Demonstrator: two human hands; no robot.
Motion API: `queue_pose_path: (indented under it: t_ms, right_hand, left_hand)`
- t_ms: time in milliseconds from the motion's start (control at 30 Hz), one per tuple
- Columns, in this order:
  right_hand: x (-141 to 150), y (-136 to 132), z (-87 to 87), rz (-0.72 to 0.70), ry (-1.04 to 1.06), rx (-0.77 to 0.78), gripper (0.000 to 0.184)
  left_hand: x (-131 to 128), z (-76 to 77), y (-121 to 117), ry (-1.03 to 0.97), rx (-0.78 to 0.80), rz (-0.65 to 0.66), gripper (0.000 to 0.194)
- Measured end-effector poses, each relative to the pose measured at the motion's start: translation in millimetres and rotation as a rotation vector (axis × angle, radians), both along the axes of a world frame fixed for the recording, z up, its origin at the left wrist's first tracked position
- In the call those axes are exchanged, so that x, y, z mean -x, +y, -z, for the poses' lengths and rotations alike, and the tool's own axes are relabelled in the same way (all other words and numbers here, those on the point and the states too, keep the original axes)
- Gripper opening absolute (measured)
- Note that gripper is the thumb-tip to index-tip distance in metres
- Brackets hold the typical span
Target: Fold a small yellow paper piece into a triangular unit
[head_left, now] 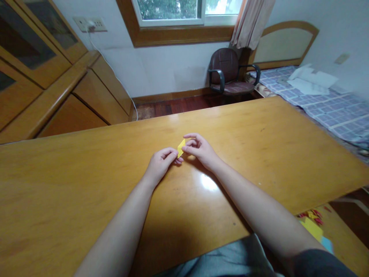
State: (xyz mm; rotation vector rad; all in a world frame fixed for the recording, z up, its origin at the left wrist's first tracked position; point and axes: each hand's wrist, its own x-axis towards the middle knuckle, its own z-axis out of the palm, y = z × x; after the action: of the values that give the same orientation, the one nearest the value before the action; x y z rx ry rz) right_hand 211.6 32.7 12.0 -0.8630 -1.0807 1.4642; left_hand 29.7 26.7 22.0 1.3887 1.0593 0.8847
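Observation:
A small piece of folded yellow paper [181, 148] is held just above the wooden table [86, 184], near the middle of the view. My left hand [163, 161] pinches its lower left end between thumb and fingers. On the other side, my right hand [200, 150] grips the right edge with the thumb in front. The right index finger reaches over the paper's top corner. Part of the paper is hidden behind the fingertips.
Lower right, yellow paper sheets [313, 229], a blue sheet [327, 244] and small red and yellow pieces [315, 216] lie on a lower wooden surface. Beyond the table stand a brown armchair [226, 71], a bed [331, 104] and a wooden cabinet [86, 100].

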Motion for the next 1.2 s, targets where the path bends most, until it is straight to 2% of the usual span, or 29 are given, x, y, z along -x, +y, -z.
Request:
queue_pose_path:
  t_ms: [300, 600, 800, 1067, 1200]
  right_hand:
    - [0.1, 0.6, 1.2, -0.022, 0.031, 0.021, 0.048]
    - [1.6, -0.3, 1.0, -0.014, 0.027, -0.01, 0.047]
    - [4.0, -0.4, 3.5, -0.061, 0.046, -0.03, 0.045]
    - [4.5, 0.6, 2.8, 0.019, 0.008, -0.049, 0.04]
    - [5.1, -0.4, 1.7, 0.038, 0.008, -0.062, 0.04]
  left_hand:
    - [-1.2, -1.1, -0.3, 0.008, 0.008, -0.019, 0.031]
    - [-0.2, 0.8, -0.2, 0.033, -0.024, -0.007, 0.027]
    - [-0.5, 1.8, -0.1, 0.062, -0.075, -0.018, 0.027]
    - [0.3, 5.3, 1.2, 0.088, -0.087, -0.017, 0.025]
    - [0.7, 4.2, 0.7, 0.057, -0.041, -0.017, 0.025]
